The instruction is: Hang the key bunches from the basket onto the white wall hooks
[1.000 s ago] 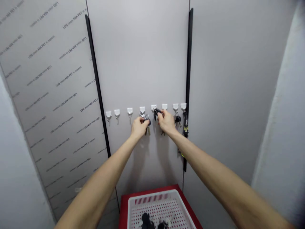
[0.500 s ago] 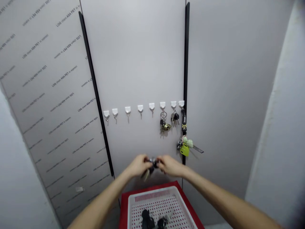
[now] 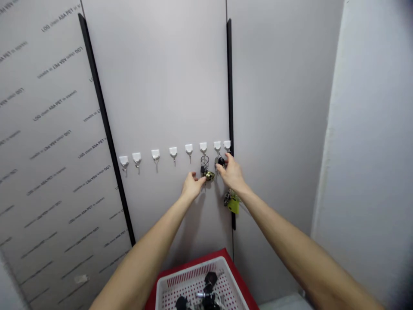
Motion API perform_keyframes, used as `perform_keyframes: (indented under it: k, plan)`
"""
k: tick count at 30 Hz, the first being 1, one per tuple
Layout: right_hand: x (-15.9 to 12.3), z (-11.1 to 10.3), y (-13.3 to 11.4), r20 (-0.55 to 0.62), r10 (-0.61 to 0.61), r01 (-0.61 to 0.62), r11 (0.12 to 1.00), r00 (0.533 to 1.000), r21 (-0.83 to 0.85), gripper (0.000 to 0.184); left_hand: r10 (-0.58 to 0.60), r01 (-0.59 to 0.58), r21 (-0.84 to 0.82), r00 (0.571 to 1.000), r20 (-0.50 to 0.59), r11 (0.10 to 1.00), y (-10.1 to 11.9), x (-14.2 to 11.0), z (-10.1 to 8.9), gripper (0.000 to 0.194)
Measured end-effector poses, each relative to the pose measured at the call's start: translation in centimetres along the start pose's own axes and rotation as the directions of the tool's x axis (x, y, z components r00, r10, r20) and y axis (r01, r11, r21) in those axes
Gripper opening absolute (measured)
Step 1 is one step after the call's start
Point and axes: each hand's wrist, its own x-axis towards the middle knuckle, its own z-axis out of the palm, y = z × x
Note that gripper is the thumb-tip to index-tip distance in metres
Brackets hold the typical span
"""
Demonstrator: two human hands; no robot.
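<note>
My left hand (image 3: 192, 188) is raised to the panel, thumb and fingers apart. Its thumb tip is at the edge of a key bunch (image 3: 209, 175) with a brass-coloured charm, which hangs by a large ring from a white hook (image 3: 203, 147). My right hand (image 3: 232, 175) is beside the key bunch with a black key head (image 3: 221, 161) on the hook to the right. Its thumb and forefinger are spread around those keys; whether they touch them I cannot tell. Below the right wrist hangs a lime-green tag (image 3: 233, 205), partly covered by the arm.
Several white hooks (image 3: 155, 154) run in a row to the left, without keys on them. A white perforated basket (image 3: 187, 275) with several key bunches (image 3: 210, 297) stands on a red surface (image 3: 237, 275) below. Black vertical strips (image 3: 103, 107) edge the panel.
Both hands have risen from just above the basket to the hanging keys and moved apart. The keys they held are out of them, and more keys show in the basket. The view has shifted right.
</note>
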Motion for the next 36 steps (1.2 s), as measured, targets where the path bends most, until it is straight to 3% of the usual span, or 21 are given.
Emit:
perform_keyframes:
  k: [3, 6, 12, 15, 18, 20, 23, 26, 28, 30, 32, 34, 36]
  plan:
    - [0.9, 0.6, 0.3, 0.065, 0.039, -0.038, 0.999, 0.997, -0.023, 0.038, 0.016, -0.017, -0.004, 0.999, -0.051, 1.0, 2.0, 1.4, 1.5, 0.035]
    - [1.3, 0.1, 0.5, 0.046, 0.058, -0.057, 0.998, 0.997, -0.022, 0.031, 0.019, -0.02, -0.022, 0.997, -0.076, 1.0, 2.7, 2.2, 2.0, 0.019]
    - [4.5, -1.8, -1.3, -0.034, -0.023, 0.022, 0.999, 0.999, -0.025, 0.023, 0.085, -0.113, -0.211, 0.987, -0.136, 0.971, 5.4, 4.4, -1.6, 0.018]
    - [6.0, -1.7, -3.0, -0.044, -0.101, 0.105, 0.99, 0.994, 0.093, 0.023, 0.15, -0.216, -0.415, 0.971, -0.187, 0.884, 7.6, 5.0, -3.4, 0.017]
    - [6.3, -1.6, -4.3, -0.013, -0.141, 0.14, 0.96, 0.99, 0.242, 0.024, 0.262, -0.293, -0.463, 0.956, -0.132, 0.837, 8.7, 4.5, -4.2, 0.014]
    - [5.1, -1.6, -4.4, 0.052, -0.175, 0.151, 0.94, 0.983, 0.306, 0.023, 0.336, -0.332, -0.413, 0.94, -0.065, 0.848, 8.0, 3.2, -4.1, 0.01]
    - [1.0, -1.6, -3.3, 0.173, -0.22, 0.143, 0.916, 0.96, 0.375, 0.021, 0.374, -0.338, -0.329, 0.926, 0.052, 0.882, 4.5, 0.4, -3.3, 0.009]
    - [-4.1, -0.7, -1.5, 0.295, -0.203, 0.053, 0.893, 0.934, 0.447, 0.019, 0.238, -0.184, -0.335, 0.962, 0.13, 0.924, 0.0, -1.8, -2.1, 0.012]
    - [-6.1, 0.2, -0.6, 0.318, -0.158, -0.002, 0.893, 0.935, 0.45, 0.016, 0.095, -0.048, -0.378, 0.99, 0.106, 0.925, -1.8, -1.8, -1.4, 0.017]
    - [-6.5, 1.1, -0.3, 0.309, -0.068, -0.094, 0.873, 0.948, 0.478, 0.012, 0.001, 0.021, -0.381, 0.998, 0.059, 0.924, -2.2, -1.0, -0.9, 0.021]
    - [-6.0, 1.6, -0.4, 0.336, 0.011, -0.206, 0.808, 0.942, 0.553, 0.013, 0.001, 0.007, -0.322, 1.0, 0.023, 0.947, -1.3, 0.2, -0.5, 0.029]
    - [-5.6, 1.8, -0.5, 0.416, 0.005, -0.278, 0.751, 0.91, 0.599, 0.015, 0.043, -0.043, -0.214, 0.999, -0.003, 0.976, 0.0, 1.0, -0.2, 0.039]
    - [-6.3, 1.8, -0.3, 0.525, -0.041, -0.322, 0.748, 0.85, 0.58, 0.013, 0.048, -0.05, -0.1, 0.998, -0.028, 0.994, 1.3, 1.4, 0.2, 0.041]
